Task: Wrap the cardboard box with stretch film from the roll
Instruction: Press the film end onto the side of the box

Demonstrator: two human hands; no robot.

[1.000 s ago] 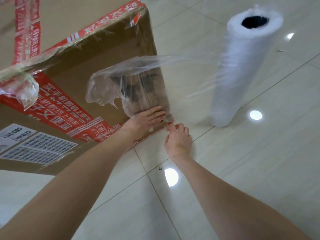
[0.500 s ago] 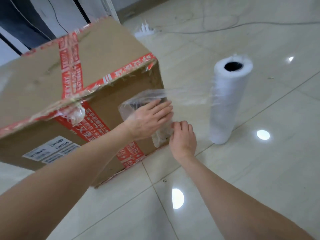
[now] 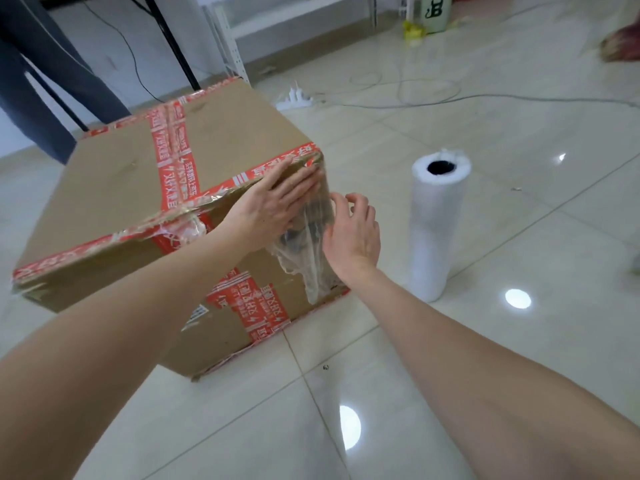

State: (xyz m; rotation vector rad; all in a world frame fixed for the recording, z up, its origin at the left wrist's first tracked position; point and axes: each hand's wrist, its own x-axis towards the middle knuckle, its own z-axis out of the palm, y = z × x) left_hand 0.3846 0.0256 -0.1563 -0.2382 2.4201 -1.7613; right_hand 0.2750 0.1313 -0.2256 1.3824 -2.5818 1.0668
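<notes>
Head view shows your left hand flat, fingers spread, pinning the crinkled clear stretch film to the near corner of the brown, red-taped cardboard box on the floor. Your right hand is loosely open, grasping nothing. You're anchoring the film's end; next, likely take the upright white film roll just beside the box.

Matt brown cardboard box with glossy red tape, crinkled clear film, glossy tiled floor.

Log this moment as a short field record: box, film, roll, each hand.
box: cardboard box, red tape, on tiled floor
film: crumpled film end stuck on the box's near right corner
roll: stretch film roll upright on floor, right of box, apart from it
left hand: flat, pressing film at top corner
right hand: open, beside the film
</notes>
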